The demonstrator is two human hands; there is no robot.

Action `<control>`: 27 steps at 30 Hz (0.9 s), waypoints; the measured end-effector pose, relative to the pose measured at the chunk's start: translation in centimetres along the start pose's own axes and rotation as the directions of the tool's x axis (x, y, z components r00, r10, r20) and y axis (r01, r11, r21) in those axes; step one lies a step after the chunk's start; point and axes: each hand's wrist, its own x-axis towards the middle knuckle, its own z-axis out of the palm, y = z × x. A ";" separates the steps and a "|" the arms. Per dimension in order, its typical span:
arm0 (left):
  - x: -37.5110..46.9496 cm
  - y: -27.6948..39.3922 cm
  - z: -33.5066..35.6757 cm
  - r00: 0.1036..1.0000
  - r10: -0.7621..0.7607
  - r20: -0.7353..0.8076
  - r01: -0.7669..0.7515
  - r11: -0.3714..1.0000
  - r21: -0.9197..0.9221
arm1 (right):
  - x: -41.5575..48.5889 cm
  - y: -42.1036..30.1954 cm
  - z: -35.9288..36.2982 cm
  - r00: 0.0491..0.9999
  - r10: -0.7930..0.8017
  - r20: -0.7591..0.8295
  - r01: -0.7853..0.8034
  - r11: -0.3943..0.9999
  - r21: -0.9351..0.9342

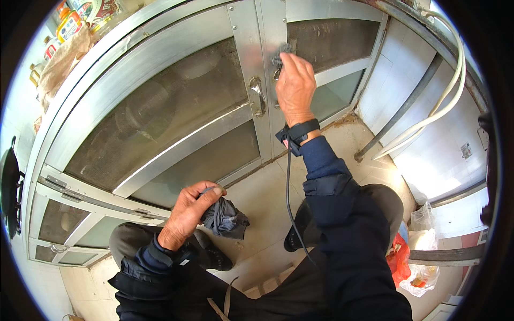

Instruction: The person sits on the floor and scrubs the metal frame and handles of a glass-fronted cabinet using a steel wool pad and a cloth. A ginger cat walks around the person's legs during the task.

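My right hand (296, 85) grips a grey scouring pad (282, 54), probably steel wool, against the metal frame of the right cabinet door (274, 136). It is just above that door's handle, which the hand partly hides. A bundled dark grey cloth (225, 216) hangs from my left hand (194, 210), pinched between thumb and fingers above the floor. The left cabinet door (244, 52) has a curved metal handle (259, 96) and dark mesh panels (168, 108) with smudges. Both doors appear closed. A black strap with a cable (299, 132) is on my right wrist.
A grey pipe (397, 106) and looped white hose (431, 116) stand at the right. Plastic bags (399, 257) lie by my right knee. Bottles (68, 25) and a beige cloth (64, 68) rest on the cabinet top. A black wok (9, 190) hangs at far left. Tiled floor (265, 188) lies below.
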 end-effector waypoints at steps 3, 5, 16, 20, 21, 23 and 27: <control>0.0 0.0 0.0 1.000 -0.009 0.001 0.009 1.000 0.000 | 0.5 0.2 -0.1 0.999 -0.031 -0.024 0.033 0.998 0.062; 0.0 -0.1 0.0 0.998 0.041 0.043 -0.040 0.999 -0.021 | 1.0 0.3 0.1 1.000 -0.006 0.008 0.005 0.998 0.057; 0.1 -0.4 0.5 0.997 0.053 0.057 -0.053 0.999 -0.002 | 0.1 0.9 0.3 0.993 0.087 0.074 -0.094 0.991 0.097; -0.1 0.0 0.5 0.997 0.058 0.046 -0.057 0.998 -0.013 | 0.1 0.6 0.4 0.997 0.058 0.060 -0.061 0.996 0.061; -0.2 0.1 0.5 0.998 0.045 0.036 -0.044 0.999 -0.014 | -0.4 0.1 0.0 0.998 0.036 0.051 -0.040 0.997 0.062; -0.3 0.4 0.6 0.999 0.036 0.040 -0.036 0.999 -0.006 | -1.1 -0.9 -0.7 1.000 0.003 0.015 -0.004 0.997 0.072; -0.4 0.4 0.7 0.997 0.055 0.063 -0.056 0.998 0.024 | 0.6 -1.2 -0.1 0.999 -0.017 0.041 0.011 0.990 0.137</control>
